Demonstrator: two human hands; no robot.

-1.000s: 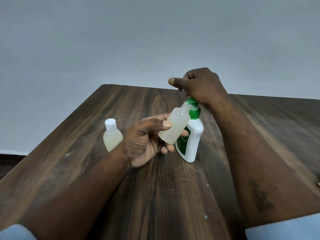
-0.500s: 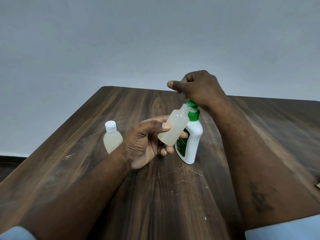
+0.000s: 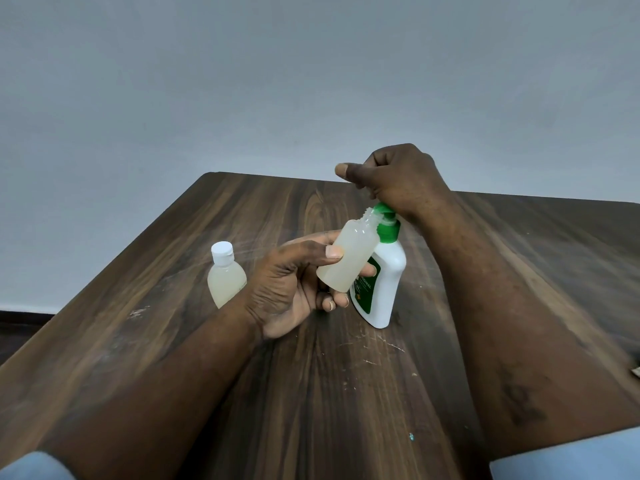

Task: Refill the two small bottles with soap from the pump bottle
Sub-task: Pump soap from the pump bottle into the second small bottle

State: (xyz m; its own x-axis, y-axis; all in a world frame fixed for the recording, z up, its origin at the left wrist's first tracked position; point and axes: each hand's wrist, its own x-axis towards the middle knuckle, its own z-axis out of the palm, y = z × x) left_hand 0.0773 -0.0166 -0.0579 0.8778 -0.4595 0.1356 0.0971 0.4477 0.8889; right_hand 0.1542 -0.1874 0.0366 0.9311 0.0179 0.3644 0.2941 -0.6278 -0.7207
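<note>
Both busy: left hand [image 3: 294, 282] grips uncapped bottle [image 3: 349, 259], right hand [image 3: 398, 174] presses pump [image 3: 388, 232].

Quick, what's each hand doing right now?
Left hand: holding the uncapped small bottle.
Right hand: fingers curled, heel on top of the pump bottle.

pump head [image 3: 382, 208]: mostly under right hand [image 3: 398, 178] | capped bottle [image 3: 225, 278]: base behind left hand [image 3: 284, 289]

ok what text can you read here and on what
"...GINAL": on the pump bottle, on its green label; the start is hidden behind the held bottle.
Smaller print below it: too blurred to read.
No text shows on the capped bottle.
</note>
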